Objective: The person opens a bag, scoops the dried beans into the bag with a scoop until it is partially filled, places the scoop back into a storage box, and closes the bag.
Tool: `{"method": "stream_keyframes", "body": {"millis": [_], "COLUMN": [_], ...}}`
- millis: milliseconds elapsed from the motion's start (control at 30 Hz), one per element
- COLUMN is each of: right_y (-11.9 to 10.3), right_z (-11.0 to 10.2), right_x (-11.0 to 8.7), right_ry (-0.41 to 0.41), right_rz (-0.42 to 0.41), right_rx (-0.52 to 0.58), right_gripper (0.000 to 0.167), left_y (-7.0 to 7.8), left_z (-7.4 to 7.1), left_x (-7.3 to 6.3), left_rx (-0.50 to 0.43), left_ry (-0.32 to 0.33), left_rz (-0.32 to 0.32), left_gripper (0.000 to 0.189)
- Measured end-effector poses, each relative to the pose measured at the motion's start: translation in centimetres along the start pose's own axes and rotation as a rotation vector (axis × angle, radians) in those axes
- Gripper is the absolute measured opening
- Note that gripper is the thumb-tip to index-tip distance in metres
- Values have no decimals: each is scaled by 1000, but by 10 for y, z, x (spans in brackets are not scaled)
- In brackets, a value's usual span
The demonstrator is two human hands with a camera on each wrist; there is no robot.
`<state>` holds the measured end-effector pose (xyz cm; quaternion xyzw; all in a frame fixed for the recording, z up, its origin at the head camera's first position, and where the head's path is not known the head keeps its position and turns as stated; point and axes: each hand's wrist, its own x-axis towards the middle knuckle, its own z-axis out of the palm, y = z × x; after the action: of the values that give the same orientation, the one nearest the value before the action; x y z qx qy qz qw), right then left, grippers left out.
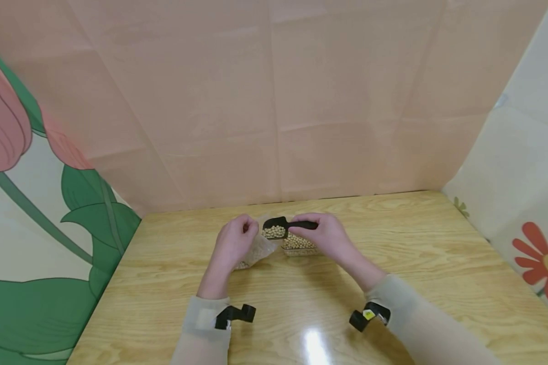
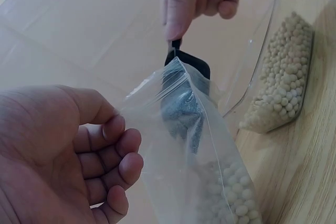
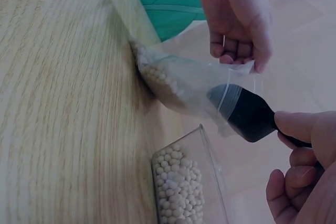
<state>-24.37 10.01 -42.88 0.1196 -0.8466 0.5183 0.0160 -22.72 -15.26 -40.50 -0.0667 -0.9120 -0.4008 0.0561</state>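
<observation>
My left hand point(image 1: 234, 239) pinches the rim of a clear zip bag point(image 1: 259, 251) between thumb and finger. Pale round beans, seemingly soybeans point(image 2: 239, 195), lie in the bag's lower part, which rests on the table. My right hand point(image 1: 326, 234) grips the handle of a black scoop point(image 3: 251, 115). In the head view the scoop carries a load of beans. Both wrist views show its blade partly inside the bag's mouth, blurred through the film. Right of the bag, below the right hand, stands a clear plastic box point(image 1: 300, 252) holding more beans point(image 2: 283, 72).
The wood-grain table point(image 1: 292, 299) reaches back to a pink cloth backdrop point(image 1: 274, 111). Flower-printed sheets point(image 1: 32, 223) hang at both sides. Each forearm wears a black wrist camera point(image 1: 235, 315). Bag and box stand close together near the table's middle.
</observation>
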Motion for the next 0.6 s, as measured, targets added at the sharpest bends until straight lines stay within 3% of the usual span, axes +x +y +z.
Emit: {"method": "stream_keyframes", "body": {"millis": [367,600], "right_y": [-12,-18], "right_z": [6,6], "right_x": [-1,-3], "right_ry": [72,78], "right_rz": [-172,-219], "right_rx": [-216,-252], "right_gripper": [22,20], "left_y": [0,0], "left_z": [-1,-1], "left_x": [-1,-1], "left_rx": [1,-3], "left_ry": [2,3], "left_rz": [3,10], "left_gripper": [23,24]}}
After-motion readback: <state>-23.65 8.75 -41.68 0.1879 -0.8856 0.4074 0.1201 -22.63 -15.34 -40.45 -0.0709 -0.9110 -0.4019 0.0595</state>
